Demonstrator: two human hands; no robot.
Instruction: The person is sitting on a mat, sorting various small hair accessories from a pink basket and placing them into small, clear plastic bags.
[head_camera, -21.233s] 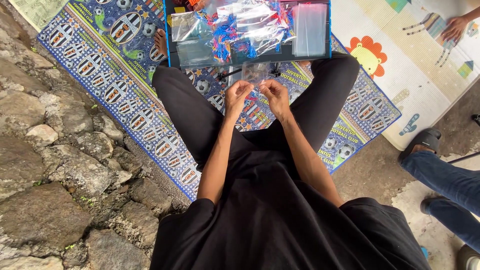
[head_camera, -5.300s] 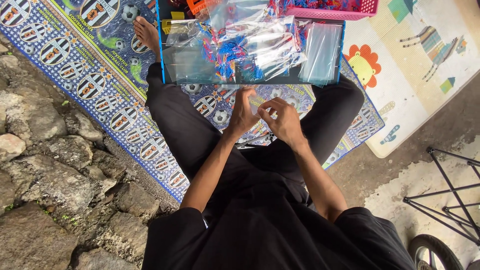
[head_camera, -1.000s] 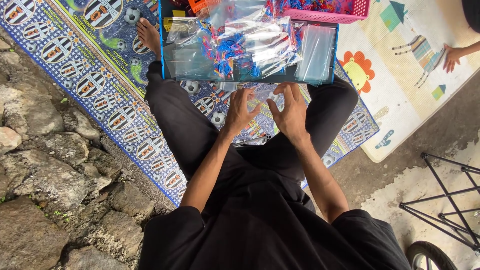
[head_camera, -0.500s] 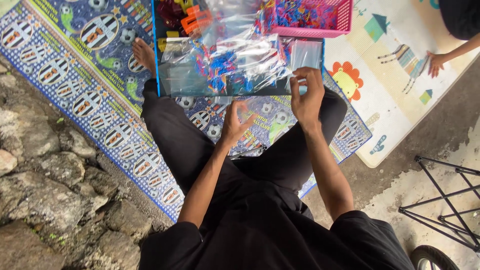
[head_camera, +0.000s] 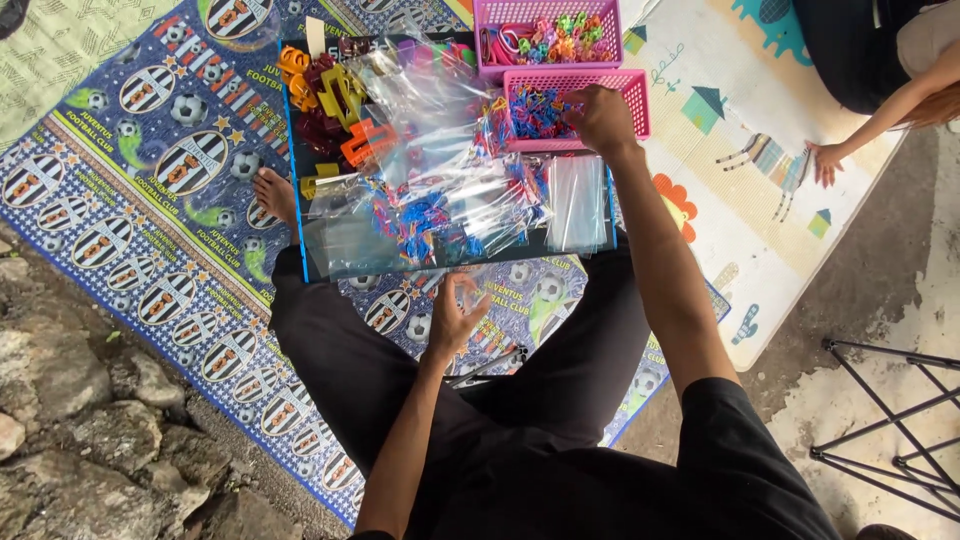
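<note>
A blue patterned mat printed with striped round crests and footballs covers the ground at left. Beside it, rough grey stone paving fills the lower left corner. A pale foam play mat with cartoon houses, a flower and a cactus lies at right, on bare concrete ground. Another person's hand rests flat on that play mat near its edge. A black folding metal frame stands on the concrete at lower right.
</note>
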